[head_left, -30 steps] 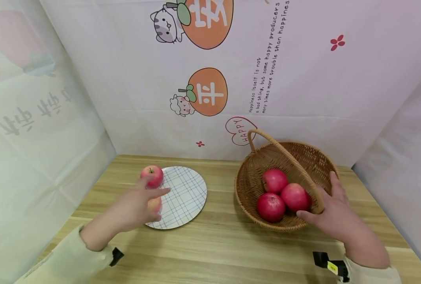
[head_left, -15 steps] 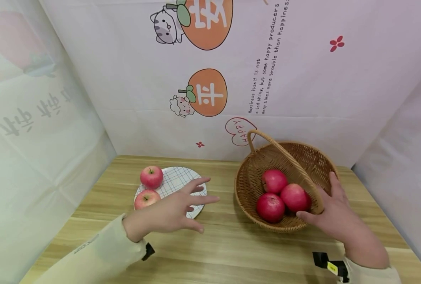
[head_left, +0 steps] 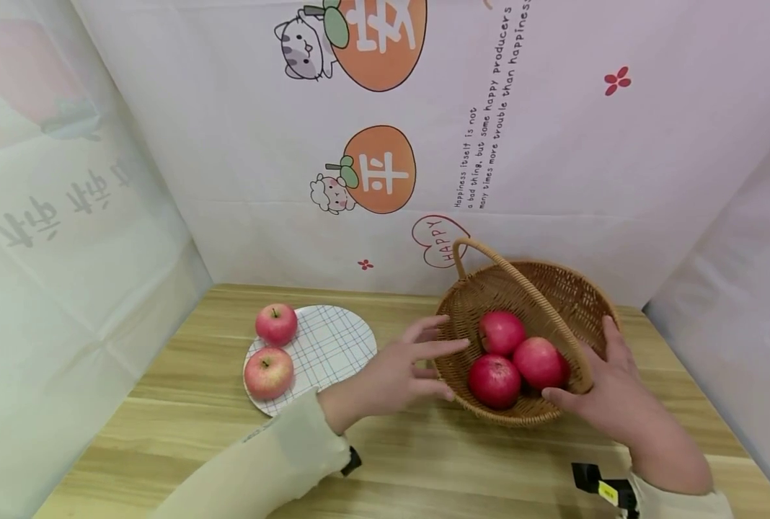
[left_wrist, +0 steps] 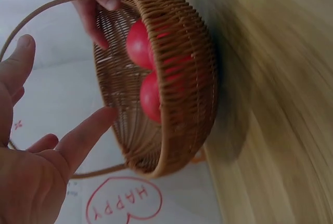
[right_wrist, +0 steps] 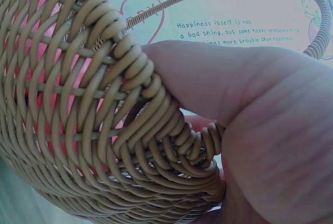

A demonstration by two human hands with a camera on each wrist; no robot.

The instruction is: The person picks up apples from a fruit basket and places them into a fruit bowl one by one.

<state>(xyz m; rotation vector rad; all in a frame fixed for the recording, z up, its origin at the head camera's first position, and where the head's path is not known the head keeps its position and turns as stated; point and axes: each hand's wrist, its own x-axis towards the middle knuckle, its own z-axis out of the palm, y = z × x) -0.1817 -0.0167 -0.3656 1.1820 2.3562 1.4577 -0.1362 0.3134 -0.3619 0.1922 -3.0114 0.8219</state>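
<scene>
A brown wicker basket with an arched handle holds a few red apples, one nearer the front, one at the back and one at the right. My right hand grips the basket's right rim at the handle's foot; the right wrist view shows the thumb over the woven edge. My left hand is at the left rim, fingers spread and holding nothing. In the left wrist view its fingers reach over the basket's opening.
On the left of the wooden table lies a round checked plate. Two pinkish apples sit on its left side, one behind and one in front. White printed cloth hangs behind and on both sides.
My left hand has moved right, from the apples on the plate to the basket's left rim, fingers spread. My right hand and the basket have stayed in place.
</scene>
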